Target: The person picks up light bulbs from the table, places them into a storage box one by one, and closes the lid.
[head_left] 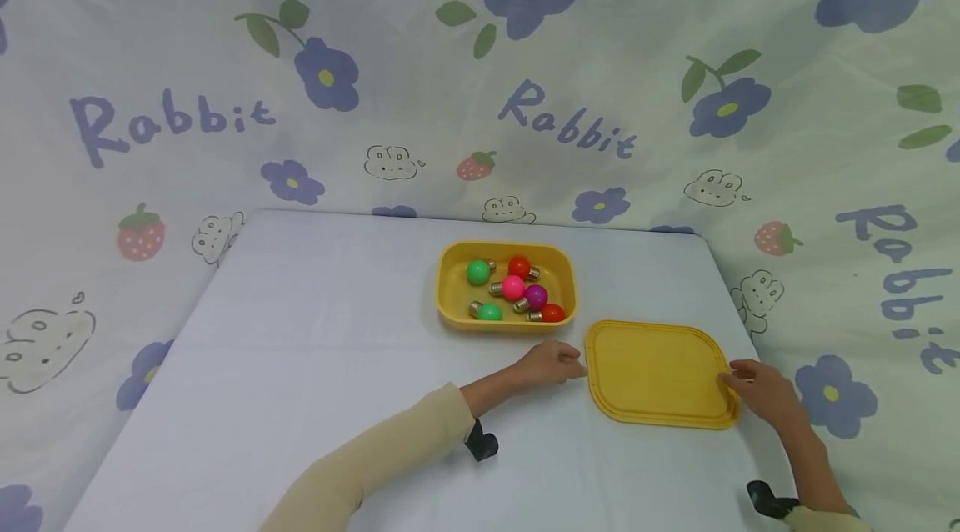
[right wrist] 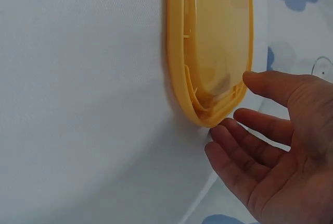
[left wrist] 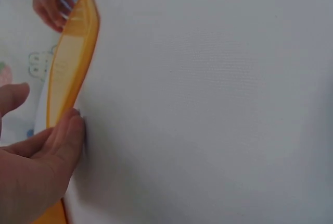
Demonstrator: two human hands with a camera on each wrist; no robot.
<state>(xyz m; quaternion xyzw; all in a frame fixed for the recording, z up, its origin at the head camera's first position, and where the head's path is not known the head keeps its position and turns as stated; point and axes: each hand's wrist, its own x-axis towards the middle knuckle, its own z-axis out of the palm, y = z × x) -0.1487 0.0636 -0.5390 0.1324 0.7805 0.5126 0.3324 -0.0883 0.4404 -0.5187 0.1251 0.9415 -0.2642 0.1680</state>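
A flat yellow plastic lid [head_left: 656, 373] with rounded corners and a raised rim lies on the white table. Beside its left end is my left hand [head_left: 549, 364], fingertips right at the rim. In the left wrist view, the thumb [left wrist: 14, 98] stands well apart from the fingers. My right hand [head_left: 765, 392] is at the lid's right end. There the thumb [right wrist: 270, 85] reaches over the rim while loosely bent fingers [right wrist: 244, 156] lie around the outer edge. Ribs show inside the lid's rim [right wrist: 179, 73] in the right wrist view.
Behind and left of the lid stands a yellow box [head_left: 450, 319] holding several small bulbs, among them a green bulb [head_left: 477, 272], a pink bulb [head_left: 513, 288] and a purple bulb [head_left: 536, 297]. A patterned cloth [head_left: 420, 82] hangs behind the white table [head_left: 300, 332] and along its sides.
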